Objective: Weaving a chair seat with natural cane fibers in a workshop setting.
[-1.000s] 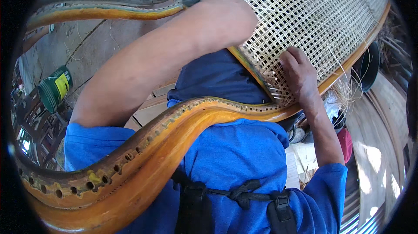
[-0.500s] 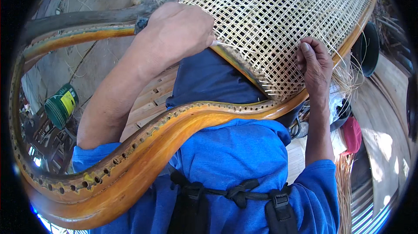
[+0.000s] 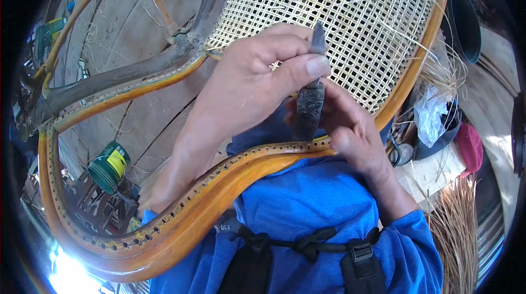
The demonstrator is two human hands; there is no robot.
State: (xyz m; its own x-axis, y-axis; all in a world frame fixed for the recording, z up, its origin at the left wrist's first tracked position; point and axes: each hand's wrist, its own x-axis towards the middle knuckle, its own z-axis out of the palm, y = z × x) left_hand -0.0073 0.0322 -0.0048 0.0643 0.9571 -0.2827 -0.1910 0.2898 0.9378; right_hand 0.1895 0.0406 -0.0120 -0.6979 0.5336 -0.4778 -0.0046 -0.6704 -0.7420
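Between thumb and fingers, my left hand [image 3: 263, 72] grips a short knife [image 3: 309, 108] with a dark, wrapped handle and a narrow, pointed dark blade. My right hand [image 3: 359, 132] is beside the handle, thumb and curled fingers apart; whether its fingertips touch the handle is hidden. Behind both hands lies a pale woven cane panel [image 3: 350, 20] with an open lattice. A curved, varnished wooden frame [image 3: 219, 190] with a row of small holes along its edge crosses in front of my body. Loose cane strands [image 3: 438, 75] hang off the panel's right side.
A green bucket [image 3: 109, 168] with a yellow label stands on the floor at left. At right are a dark round container [image 3: 463, 26], a clear plastic bag [image 3: 430, 121], a red cap-like item [image 3: 470, 149] and a bundle of cane strips [image 3: 455, 234].
My left hand has left the panel's edge and now holds the knife in front of it. My right hand has moved down and left off the weave. The view has shifted.
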